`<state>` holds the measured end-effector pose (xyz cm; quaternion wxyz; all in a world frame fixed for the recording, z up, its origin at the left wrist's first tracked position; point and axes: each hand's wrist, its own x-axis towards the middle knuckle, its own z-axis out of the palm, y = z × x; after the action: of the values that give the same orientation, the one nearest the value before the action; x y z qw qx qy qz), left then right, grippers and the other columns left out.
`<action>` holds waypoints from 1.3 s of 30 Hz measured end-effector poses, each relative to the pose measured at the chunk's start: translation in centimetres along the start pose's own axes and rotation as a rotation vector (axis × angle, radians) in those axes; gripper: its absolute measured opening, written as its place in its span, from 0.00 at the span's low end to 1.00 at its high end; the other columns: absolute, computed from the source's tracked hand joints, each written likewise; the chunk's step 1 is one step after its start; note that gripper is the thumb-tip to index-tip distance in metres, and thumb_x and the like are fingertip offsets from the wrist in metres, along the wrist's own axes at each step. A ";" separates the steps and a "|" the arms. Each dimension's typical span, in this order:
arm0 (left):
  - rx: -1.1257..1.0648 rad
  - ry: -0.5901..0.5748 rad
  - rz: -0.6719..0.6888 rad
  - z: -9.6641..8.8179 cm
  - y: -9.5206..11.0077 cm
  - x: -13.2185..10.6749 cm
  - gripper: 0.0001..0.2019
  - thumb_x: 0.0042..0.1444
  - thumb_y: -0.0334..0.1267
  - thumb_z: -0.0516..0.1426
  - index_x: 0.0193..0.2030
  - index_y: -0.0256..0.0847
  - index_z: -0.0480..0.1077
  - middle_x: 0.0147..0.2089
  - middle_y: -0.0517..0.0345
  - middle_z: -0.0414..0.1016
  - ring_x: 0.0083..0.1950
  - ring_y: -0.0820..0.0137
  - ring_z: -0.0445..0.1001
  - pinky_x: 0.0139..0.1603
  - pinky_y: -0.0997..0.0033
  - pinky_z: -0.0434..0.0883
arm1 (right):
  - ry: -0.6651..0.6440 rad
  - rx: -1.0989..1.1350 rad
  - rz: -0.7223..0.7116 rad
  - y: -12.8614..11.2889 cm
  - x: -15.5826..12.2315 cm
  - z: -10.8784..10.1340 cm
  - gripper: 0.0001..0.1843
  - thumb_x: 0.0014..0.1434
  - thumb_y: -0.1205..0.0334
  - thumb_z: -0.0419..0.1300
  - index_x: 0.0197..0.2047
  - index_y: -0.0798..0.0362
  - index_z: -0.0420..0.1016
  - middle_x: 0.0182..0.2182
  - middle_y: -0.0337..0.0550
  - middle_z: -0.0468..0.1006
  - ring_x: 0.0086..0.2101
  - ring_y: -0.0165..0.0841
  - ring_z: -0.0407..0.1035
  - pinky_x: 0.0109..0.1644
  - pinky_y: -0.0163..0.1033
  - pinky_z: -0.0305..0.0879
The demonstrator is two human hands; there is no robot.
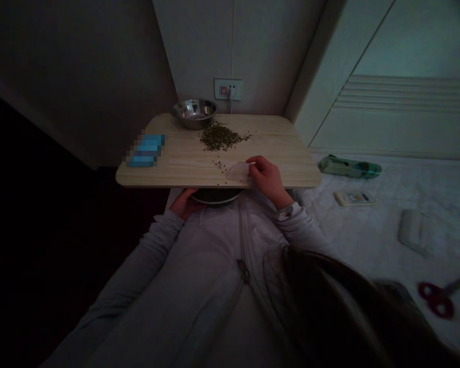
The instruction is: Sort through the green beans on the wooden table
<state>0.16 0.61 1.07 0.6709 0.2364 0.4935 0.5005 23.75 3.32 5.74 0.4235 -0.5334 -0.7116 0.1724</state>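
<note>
My left hand [186,203] grips the side of a dark-looking metal bowl [216,201], held just below the front edge of the wooden table [168,176]. Part of this bowl is hidden under the tabletop. Above the table's front edge, my right hand [266,178] pinches a thin, see-through flat piece [237,171] that looks like plastic. A few small green beans [221,166] lie beside that piece, near the edge. Farther back is a spread-out pile of the same small beans, like mung beans [219,137].
A shiny steel bowl [194,113] stands at the table's back left. A blurred-out blue rectangle [147,151] lies at the left. On the white bedding to the right are a green pack [349,167], a phone-like object [354,198], a white case [414,230] and red-handled scissors [440,297].
</note>
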 end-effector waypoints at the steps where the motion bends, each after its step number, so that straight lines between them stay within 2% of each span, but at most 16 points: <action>1: 0.002 0.004 0.001 0.0 0.0 0.0 0.08 0.43 0.33 0.56 0.34 0.39 0.68 0.29 0.59 0.72 0.29 0.71 0.71 0.22 0.73 0.72 | 0.000 -0.002 0.001 0.0 0.0 0.0 0.14 0.53 0.60 0.48 0.39 0.53 0.69 0.21 0.38 0.71 0.22 0.28 0.62 0.27 0.34 0.55; 6: 0.020 0.019 -0.022 0.2 0.1 -0.2 0.07 0.44 0.33 0.55 0.33 0.39 0.68 0.27 0.59 0.72 0.27 0.71 0.71 0.22 0.72 0.72 | 0.001 -0.015 0.002 -0.1 0.0 0.0 0.14 0.53 0.60 0.48 0.39 0.54 0.69 0.21 0.38 0.71 0.23 0.29 0.63 0.28 0.34 0.55; 14: 0.012 0.022 -0.010 0.1 0.0 -0.1 0.08 0.43 0.32 0.56 0.33 0.39 0.68 0.28 0.59 0.72 0.30 0.70 0.71 0.26 0.70 0.72 | -0.003 -0.016 0.000 0.0 0.0 0.0 0.14 0.53 0.60 0.47 0.40 0.53 0.69 0.22 0.38 0.71 0.23 0.29 0.63 0.28 0.34 0.56; 27: 0.015 -0.011 -0.001 -0.1 0.0 0.0 0.10 0.43 0.33 0.56 0.35 0.39 0.68 0.29 0.58 0.72 0.29 0.71 0.71 0.23 0.71 0.72 | 0.000 -0.024 0.007 0.0 0.0 0.1 0.14 0.53 0.59 0.48 0.40 0.53 0.69 0.21 0.38 0.71 0.24 0.30 0.63 0.29 0.35 0.56; 33: 0.018 0.017 -0.012 0.0 0.0 -0.1 0.08 0.44 0.33 0.55 0.34 0.39 0.68 0.28 0.59 0.72 0.27 0.71 0.71 0.22 0.72 0.72 | -0.004 -0.026 0.008 0.0 0.0 0.0 0.14 0.53 0.59 0.47 0.40 0.53 0.69 0.21 0.38 0.71 0.23 0.30 0.63 0.28 0.34 0.56; 39: 0.018 0.022 -0.003 0.0 0.0 -0.1 0.09 0.44 0.33 0.55 0.35 0.40 0.68 0.29 0.58 0.72 0.30 0.69 0.72 0.24 0.70 0.73 | -0.009 -0.009 0.005 0.0 0.0 0.0 0.14 0.53 0.58 0.47 0.39 0.53 0.69 0.20 0.37 0.70 0.22 0.29 0.62 0.27 0.34 0.55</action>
<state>0.16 0.54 1.05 0.6639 0.2359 0.5058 0.4977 23.73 3.27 5.73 0.4172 -0.5366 -0.7129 0.1726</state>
